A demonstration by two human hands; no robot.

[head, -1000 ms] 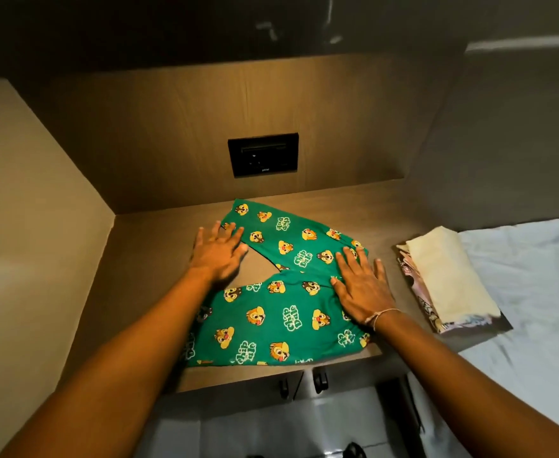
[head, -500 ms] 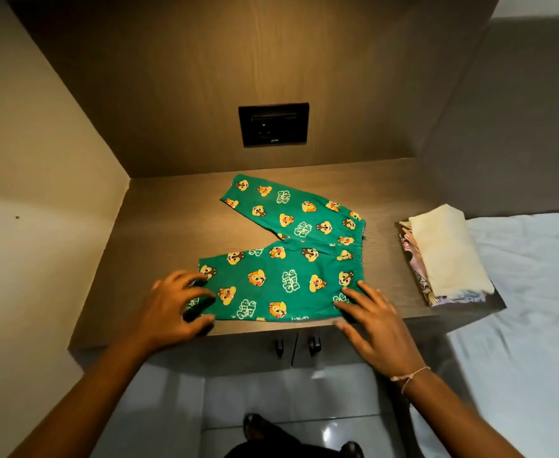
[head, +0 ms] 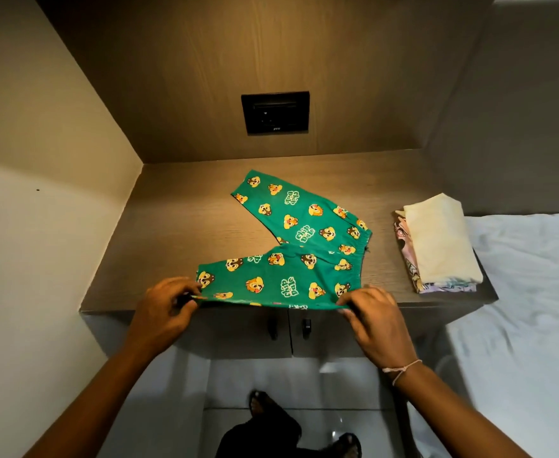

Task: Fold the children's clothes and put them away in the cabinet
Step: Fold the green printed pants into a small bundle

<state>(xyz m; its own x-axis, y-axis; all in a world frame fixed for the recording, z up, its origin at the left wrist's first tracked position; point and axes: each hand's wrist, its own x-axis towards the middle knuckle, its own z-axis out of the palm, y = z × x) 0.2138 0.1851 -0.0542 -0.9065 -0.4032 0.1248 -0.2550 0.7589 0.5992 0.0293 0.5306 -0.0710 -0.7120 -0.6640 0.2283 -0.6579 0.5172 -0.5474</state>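
Observation:
Green children's pants point(head: 291, 252) with a yellow cartoon print lie spread on the wooden counter point(head: 179, 226), legs pointing left in a V. My left hand point(head: 165, 309) pinches the hem end of the near leg at the counter's front edge. My right hand point(head: 374, 315) pinches the near edge by the waistband. That near edge is lifted slightly off the counter between both hands. A folded stack point(head: 437, 242), cream cloth on top of printed pieces, sits to the right of the pants.
Below the counter are two cabinet doors with dark knobs point(head: 288, 325), shut. A black socket panel point(head: 275, 112) is on the wooden back wall. A bed with a white sheet point(head: 529, 292) adjoins on the right. A wall closes the left side. My feet point(head: 271, 421) stand on the tiled floor.
Both hands left the flat pants, drew back to the counter's front edge, and took hold of the near leg's edge, lifting it a little.

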